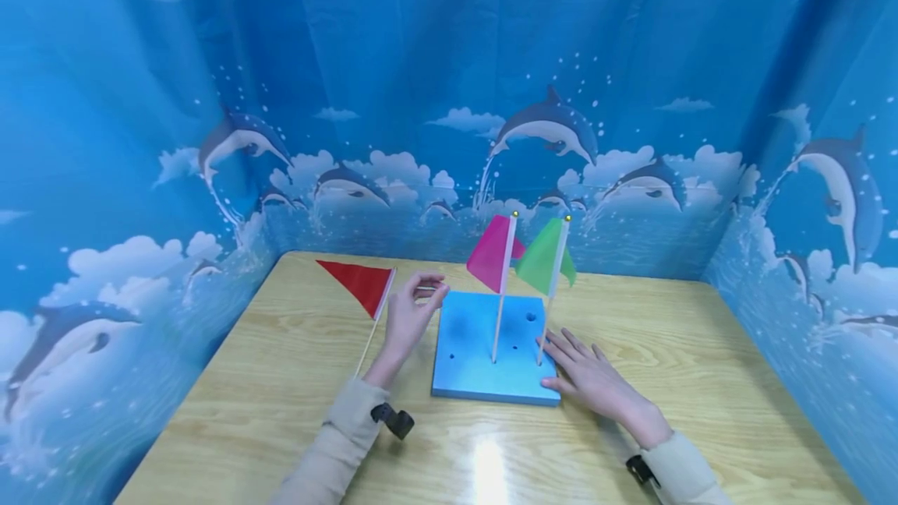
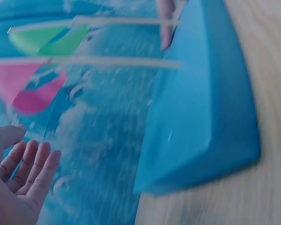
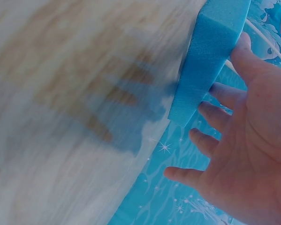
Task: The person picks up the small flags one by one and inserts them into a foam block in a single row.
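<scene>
We touch the blue block [image 1: 468, 333] on the table [image 1: 281, 411] with our spread right hand [image 1: 591, 380], probably to steady its standing pink flag [image 1: 489, 256] and green flag [image 1: 542, 259], our loose left hand [image 1: 410, 320] empty beside it.

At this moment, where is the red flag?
In the head view, the red flag lies on the left side of the table, just left of the left hand.

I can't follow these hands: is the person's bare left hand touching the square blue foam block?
Apart. The left wrist view plainly shows printed blue curtain between the left hand and the square blue foam block.
</scene>
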Motion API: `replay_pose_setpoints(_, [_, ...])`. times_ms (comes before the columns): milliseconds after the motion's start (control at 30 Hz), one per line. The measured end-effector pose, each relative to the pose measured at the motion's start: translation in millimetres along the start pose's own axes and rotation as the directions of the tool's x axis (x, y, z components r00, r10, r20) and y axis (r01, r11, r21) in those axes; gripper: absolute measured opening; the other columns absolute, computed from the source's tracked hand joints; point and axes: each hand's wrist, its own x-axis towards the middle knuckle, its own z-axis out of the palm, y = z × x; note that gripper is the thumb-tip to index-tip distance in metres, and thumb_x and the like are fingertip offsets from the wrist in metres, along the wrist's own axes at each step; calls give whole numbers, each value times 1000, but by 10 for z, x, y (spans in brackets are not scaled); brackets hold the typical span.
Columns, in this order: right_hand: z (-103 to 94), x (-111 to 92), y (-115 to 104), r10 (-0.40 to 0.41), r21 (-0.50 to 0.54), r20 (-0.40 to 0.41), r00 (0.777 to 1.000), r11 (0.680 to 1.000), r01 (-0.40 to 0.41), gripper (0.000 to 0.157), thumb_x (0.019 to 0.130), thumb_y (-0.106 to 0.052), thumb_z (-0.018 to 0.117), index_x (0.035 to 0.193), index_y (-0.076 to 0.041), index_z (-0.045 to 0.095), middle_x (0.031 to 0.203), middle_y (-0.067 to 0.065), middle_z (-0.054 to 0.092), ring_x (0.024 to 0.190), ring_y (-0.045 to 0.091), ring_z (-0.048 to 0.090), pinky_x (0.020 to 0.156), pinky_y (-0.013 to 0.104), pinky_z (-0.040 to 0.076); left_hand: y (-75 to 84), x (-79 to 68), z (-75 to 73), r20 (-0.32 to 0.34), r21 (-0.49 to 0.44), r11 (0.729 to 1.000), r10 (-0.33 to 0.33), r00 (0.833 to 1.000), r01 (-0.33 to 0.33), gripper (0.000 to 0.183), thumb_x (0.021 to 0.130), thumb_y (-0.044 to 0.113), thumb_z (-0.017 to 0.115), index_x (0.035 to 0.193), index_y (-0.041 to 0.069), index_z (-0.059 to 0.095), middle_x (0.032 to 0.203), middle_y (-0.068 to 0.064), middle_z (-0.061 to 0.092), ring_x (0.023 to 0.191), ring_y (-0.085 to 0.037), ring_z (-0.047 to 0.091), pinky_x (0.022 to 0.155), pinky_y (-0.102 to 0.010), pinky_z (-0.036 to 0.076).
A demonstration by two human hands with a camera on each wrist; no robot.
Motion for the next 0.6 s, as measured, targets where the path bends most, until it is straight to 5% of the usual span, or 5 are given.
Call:
replay_pose_setpoints(133, [-4,-7,3,-1,5,13,1000,1000,1,68,89,-53,47,145,-20,27,150,5,25,138,33,19,103,67,18,-40,66,-294,-36,-105,993,-64,997,60,29,85,21,66,108,4,61,98,-14,63,87,-30,65,68,-28,57])
replay_pose_setpoints(333, [-16,-12,9,-13,37,17,1000,999,12,67,90,-52,47,145,-20,26,151,6,24,138,33,18,104,67,16,-110,120,-624,-80,-210,966,-168,983,148,30,86,17,65,110,-1,59,101,-22,62,84,-23,66,71,-31,57])
replay_pose_setpoints(600, [-11,-18,16,-27,40,10,1000,999,27,67,91,-51,47,146,-20,26,151,6,24,138,34,19,103,67,16,-254,109,-938,-25,-5,932,-362,932,362,32,90,17,59,116,-2,56,109,-27,59,77,-9,64,75,-37,56])
